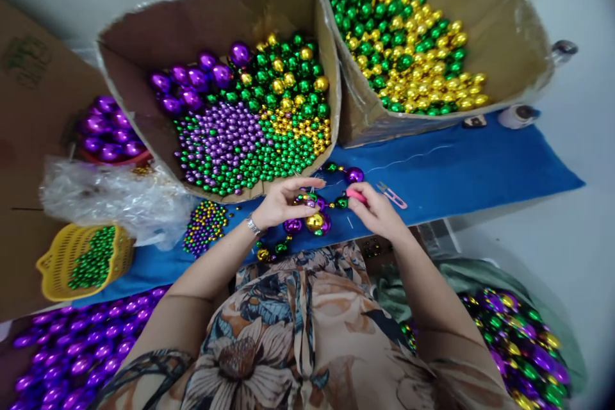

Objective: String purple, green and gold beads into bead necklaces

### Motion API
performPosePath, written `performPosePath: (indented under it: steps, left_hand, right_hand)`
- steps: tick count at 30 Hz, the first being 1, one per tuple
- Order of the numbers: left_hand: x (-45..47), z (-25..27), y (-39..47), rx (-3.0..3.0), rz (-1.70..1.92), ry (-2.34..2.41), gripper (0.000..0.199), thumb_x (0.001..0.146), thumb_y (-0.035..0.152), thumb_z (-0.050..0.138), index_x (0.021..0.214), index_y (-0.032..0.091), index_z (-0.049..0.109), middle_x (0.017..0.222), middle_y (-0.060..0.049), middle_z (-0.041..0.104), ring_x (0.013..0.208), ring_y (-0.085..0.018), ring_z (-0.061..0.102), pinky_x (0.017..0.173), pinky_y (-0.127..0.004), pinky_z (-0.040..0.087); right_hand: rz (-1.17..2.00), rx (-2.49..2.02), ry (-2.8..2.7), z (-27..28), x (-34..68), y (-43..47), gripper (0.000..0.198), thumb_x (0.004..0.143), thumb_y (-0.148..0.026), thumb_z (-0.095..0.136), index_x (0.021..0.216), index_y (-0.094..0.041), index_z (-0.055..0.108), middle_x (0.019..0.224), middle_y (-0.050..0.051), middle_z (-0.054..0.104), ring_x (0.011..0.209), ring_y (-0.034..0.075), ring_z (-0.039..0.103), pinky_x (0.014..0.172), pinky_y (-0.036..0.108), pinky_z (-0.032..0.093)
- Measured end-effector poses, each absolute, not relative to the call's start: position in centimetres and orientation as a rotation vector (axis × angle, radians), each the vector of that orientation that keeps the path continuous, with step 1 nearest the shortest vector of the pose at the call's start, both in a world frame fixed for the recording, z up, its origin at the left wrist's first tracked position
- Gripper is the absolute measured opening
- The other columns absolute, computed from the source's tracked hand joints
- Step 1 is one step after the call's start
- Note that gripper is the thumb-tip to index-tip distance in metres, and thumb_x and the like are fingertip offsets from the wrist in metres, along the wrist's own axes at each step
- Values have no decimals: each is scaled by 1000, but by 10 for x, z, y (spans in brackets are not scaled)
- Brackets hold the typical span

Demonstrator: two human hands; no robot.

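Observation:
Near the front edge of the blue cloth (461, 173), my left hand (283, 200) has thumb and forefinger around part of a bead garland (316, 223) of gold, purple and green balls. Thin thread-like ends stick up by its fingertips. Just right of it, my right hand (377, 210) is closed on a small bright pink object (355, 195), whose kind is mostly hidden by the fingers. A green bead (341, 202) of the garland lies beside that pink object. Further right on the cloth are pink thread snips (393, 196).
Behind stand a cardboard box (218, 9) of purple, green and gold beads and another box (500, 25) of green and gold ones. At left are a yellow basket (50, 269), a plastic bag (110, 195) and loose small beads (206, 227). A spool (517, 116) sits far right.

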State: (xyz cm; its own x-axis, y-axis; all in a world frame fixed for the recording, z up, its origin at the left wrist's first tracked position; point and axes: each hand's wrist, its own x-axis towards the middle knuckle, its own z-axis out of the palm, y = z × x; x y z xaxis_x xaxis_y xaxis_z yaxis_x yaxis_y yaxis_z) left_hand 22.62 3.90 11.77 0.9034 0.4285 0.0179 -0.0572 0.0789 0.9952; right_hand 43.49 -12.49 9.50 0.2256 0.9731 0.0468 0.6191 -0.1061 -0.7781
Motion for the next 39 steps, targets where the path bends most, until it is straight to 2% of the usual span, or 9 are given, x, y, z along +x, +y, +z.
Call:
performPosePath:
  steps: [3, 6, 10, 13, 17, 26, 32, 36, 39]
  left_hand:
    - [227, 118, 39, 1446, 343, 304, 53, 71, 25, 80, 121, 25, 64, 130, -9, 63, 93, -18, 71, 84, -33, 61]
    - [227, 117, 39, 1436, 348, 293, 56, 71, 25, 80, 124, 25, 62, 133, -10, 61, 93, -18, 71, 84, -33, 61]
    - [227, 115, 40, 1431, 366, 296, 60, 70, 25, 80, 127, 24, 60, 137, -10, 57, 106, -21, 67, 88, -34, 60]
    - [227, 113, 41, 1425, 367, 308, 66, 71, 26, 80, 132, 27, 56, 145, -9, 50, 110, -22, 66, 89, -35, 60]
    - [227, 111, 41, 1421, 370, 298, 67, 71, 26, 80, 133, 29, 55, 145, -8, 50, 113, -23, 65, 91, -35, 59]
    - [228, 116, 40, 1465, 369, 322, 65, 71, 29, 80, 131, 26, 56, 140, -10, 54, 106, -22, 67, 86, -35, 60]
    - [232, 117, 36, 1502, 404, 275, 64, 74, 28, 79, 133, 27, 55, 144, -11, 50, 94, -18, 70, 82, -32, 60]
    - [236, 115, 34, 1439, 379, 197, 62, 78, 25, 75, 136, 26, 52, 147, -14, 46, 105, -21, 67, 82, -29, 59]
    - [237, 115, 33, 1385, 316, 152, 61, 80, 22, 72, 137, 28, 51, 149, -13, 43, 117, -25, 62, 85, -28, 58]
  right_hand:
    - [645, -1685, -1655, 114, 417, -95, 28, 94, -45, 45, 94, -21, 60, 80, 1, 64, 69, 13, 57, 66, 25, 40]
    - [514, -1711, -1734, 116, 407, -75, 37, 95, -47, 40, 80, -20, 60, 77, 3, 62, 75, 15, 56, 69, 27, 39]
    - [362, -1754, -1789, 113, 404, -66, 40, 96, -46, 38, 78, -20, 62, 73, 4, 62, 73, 16, 55, 70, 28, 39]
    - [303, -1754, -1816, 113, 403, -66, 37, 95, -43, 40, 76, -20, 63, 72, 3, 63, 71, 16, 54, 70, 29, 38]
    - [216, -1773, -1843, 113, 402, -64, 39, 94, -46, 41, 75, -20, 64, 71, 4, 62, 68, 16, 51, 68, 30, 36]
    - [133, -1811, -1866, 114, 404, -67, 39, 93, -51, 44, 80, -20, 65, 76, 5, 63, 75, 18, 51, 71, 31, 38]
    - [330, -1749, -1598, 118, 404, -88, 27, 91, -45, 51, 98, -22, 62, 94, 5, 66, 88, 19, 58, 81, 32, 45]
    - [424, -1688, -1441, 115, 392, -102, 25, 87, -44, 61, 102, -23, 60, 95, 3, 64, 87, 17, 61, 76, 30, 49]
    - [336, -1671, -1421, 111, 385, -109, 21, 87, -37, 62, 104, -24, 62, 100, 4, 63, 93, 18, 61, 81, 33, 50]
